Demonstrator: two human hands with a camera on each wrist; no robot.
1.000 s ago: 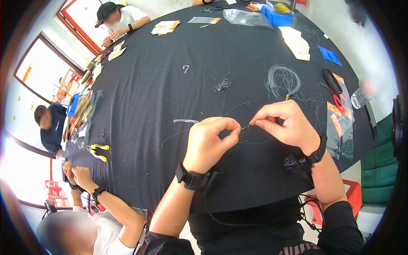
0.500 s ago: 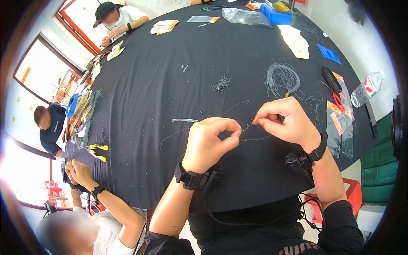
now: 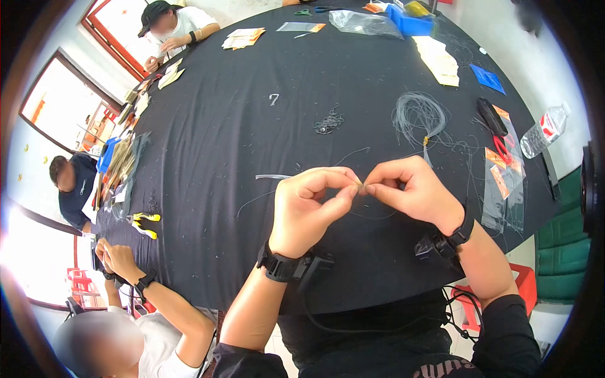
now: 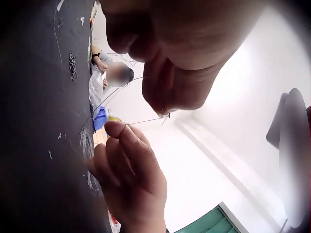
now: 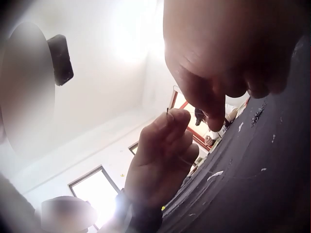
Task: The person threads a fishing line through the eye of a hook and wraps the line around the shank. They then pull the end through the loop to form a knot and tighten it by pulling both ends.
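Observation:
Above the dark cloth, my left hand (image 3: pixel 309 205) pinches a small fish hook (image 4: pixel 168 116) between thumb and forefinger; only a tip of it shows. My right hand (image 3: pixel 416 191) grips thin fishing line (image 4: pixel 146 120) in its fingertips, right beside the left fingertips. In the left wrist view the line runs as a short straight span between the two hands. A loose tail of line curves over the cloth to the left. Behind the hands lie a pile of dark hooks (image 3: pixel 329 122) and a coil of clear line (image 3: pixel 419 118) with a yellow tie.
A short clear strip (image 3: pixel 270 177) lies beside my left hand. Yellow-handled pliers (image 3: pixel 146 225) are at the left, near another person's hands. To the right are red-handled scissors (image 3: pixel 501 148), plastic packets (image 3: pixel 504 205) and a water bottle (image 3: pixel 546 131). A blue box (image 3: pixel 409 24) stands at the back.
My right hand has moved left, closing the small gap, so the fingertips of both hands now meet. The left hand stays almost in place.

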